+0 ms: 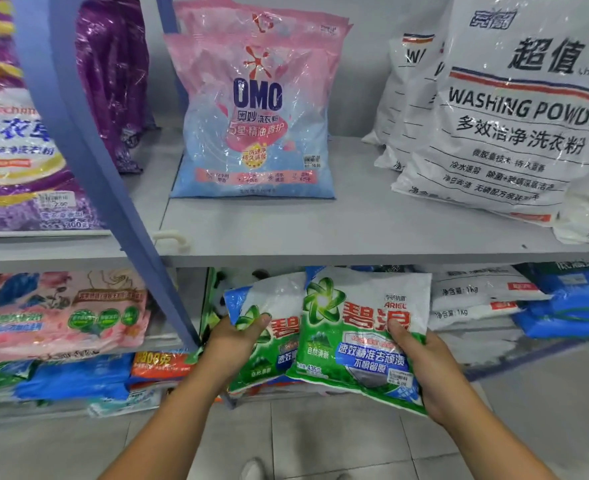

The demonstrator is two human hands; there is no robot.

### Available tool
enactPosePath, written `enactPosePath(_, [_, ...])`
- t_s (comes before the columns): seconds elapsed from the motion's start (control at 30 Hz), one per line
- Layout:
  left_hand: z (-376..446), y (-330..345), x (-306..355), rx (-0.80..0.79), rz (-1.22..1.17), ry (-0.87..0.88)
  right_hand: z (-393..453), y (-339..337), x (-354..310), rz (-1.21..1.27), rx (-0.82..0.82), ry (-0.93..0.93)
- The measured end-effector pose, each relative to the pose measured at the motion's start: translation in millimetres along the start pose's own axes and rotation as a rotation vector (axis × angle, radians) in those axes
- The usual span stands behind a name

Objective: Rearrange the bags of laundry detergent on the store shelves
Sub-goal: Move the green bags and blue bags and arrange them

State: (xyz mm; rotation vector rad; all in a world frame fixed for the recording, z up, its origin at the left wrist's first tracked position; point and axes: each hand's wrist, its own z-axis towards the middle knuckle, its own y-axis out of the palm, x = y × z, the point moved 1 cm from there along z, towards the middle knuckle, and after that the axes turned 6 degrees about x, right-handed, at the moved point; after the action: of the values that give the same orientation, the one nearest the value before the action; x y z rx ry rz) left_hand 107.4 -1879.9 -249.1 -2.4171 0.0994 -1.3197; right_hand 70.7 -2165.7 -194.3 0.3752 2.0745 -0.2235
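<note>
Both hands are clamped on two green Ariel bags, one each, below the upper shelf.

Three white washing-powder bags are counted up there, then two pink OMO bags. The right Ariel bag is gripped by the right hand, overlapping the left Ariel bag, gripped by the left hand.

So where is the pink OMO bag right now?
The pink OMO bag stands upright on the upper shelf, centre-left in the head view, just right of the blue upright post and left of the white washing powder bags.
</note>
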Motion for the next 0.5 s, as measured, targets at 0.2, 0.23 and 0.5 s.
enactPosePath(0.2, [-38.1, -28.7, -18.2, 0.161, -0.108, 0.010, -11.5, -3.6, -4.5, -0.043, -0.113, -0.046])
enactPosePath(0.23, [-52.6, -33.1, -18.2, 0.191, -0.153, 0.015, -13.4, -5.6, -5.1, -0.053, -0.139, -0.051])
enactPosePath(0.5, [-166.8, -72.0, -40.6, 0.448, -0.382, -0.015, -37.1, 5.1, -11.0, -0.180, -0.462, -0.063])
